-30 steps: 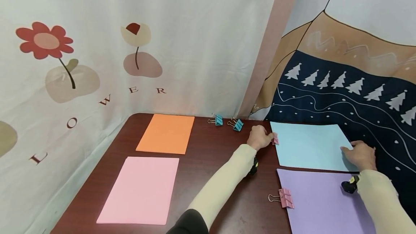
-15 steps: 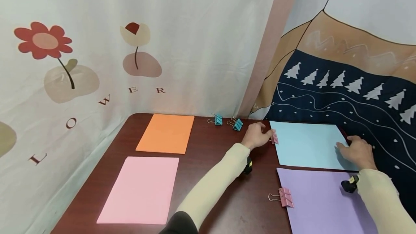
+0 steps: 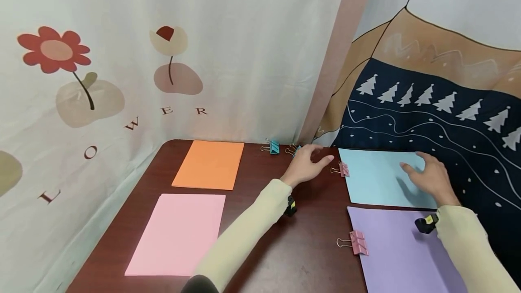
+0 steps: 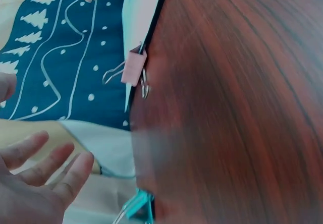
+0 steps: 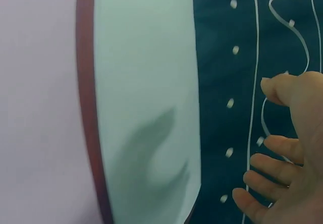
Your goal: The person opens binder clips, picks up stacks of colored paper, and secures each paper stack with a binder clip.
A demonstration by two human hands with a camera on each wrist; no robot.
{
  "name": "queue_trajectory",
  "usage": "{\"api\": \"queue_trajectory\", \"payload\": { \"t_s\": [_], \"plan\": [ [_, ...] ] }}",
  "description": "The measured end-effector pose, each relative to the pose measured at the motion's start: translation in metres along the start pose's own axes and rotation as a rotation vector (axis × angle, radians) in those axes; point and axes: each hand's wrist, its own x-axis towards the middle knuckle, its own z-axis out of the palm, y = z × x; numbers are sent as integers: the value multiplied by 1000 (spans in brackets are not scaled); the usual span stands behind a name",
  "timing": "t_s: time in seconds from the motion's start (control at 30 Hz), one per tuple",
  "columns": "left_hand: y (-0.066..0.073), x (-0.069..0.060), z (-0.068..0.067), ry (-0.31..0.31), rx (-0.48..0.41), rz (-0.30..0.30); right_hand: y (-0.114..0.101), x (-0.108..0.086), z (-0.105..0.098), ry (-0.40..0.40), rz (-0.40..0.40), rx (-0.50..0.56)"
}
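Observation:
My left hand hovers over the table with its fingers spread and nothing in them, left of a pink binder clip. That clip grips the left edge of a light blue sheet; its wire handles show in the left wrist view. Above the blue sheet's right part hangs my right hand, fingers apart and holding nothing, its shadow falling on the paper. Nearer me, a larger pink binder clip grips the left edge of a purple sheet. One teal binder clip is partly hidden behind my left hand in the head view.
Another teal binder clip stands by the table's back edge. An orange sheet and a pink sheet lie on the left of the brown table. Printed curtains hang close behind the table.
My left hand has let go of the smaller pink clip and moved left, its fingers spreading. My right hand has lifted from the blue sheet's right edge and shifted left above it.

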Motion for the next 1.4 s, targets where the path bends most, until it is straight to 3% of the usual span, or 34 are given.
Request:
{"api": "queue_trajectory", "payload": {
  "t_s": [0.17,0.37,0.5,0.7,0.97,1.4],
  "plan": [
    [-6,-14,-19,28,-31,40,-20,0,6,17,-81,6],
    [-16,-26,-45,63,24,66,-43,1,15,18,-195,8],
    [-25,-33,-62,71,51,49,-57,1,21,17,-260,8],
    [-42,-43,-88,94,79,-27,-75,-2,32,-9,-313,-1],
    [-72,-53,-121,128,163,-32,-94,-2,41,-39,-366,-24],
    [-138,-73,-183,103,263,-140,-132,1,60,-111,-471,-78]
  ]
}}
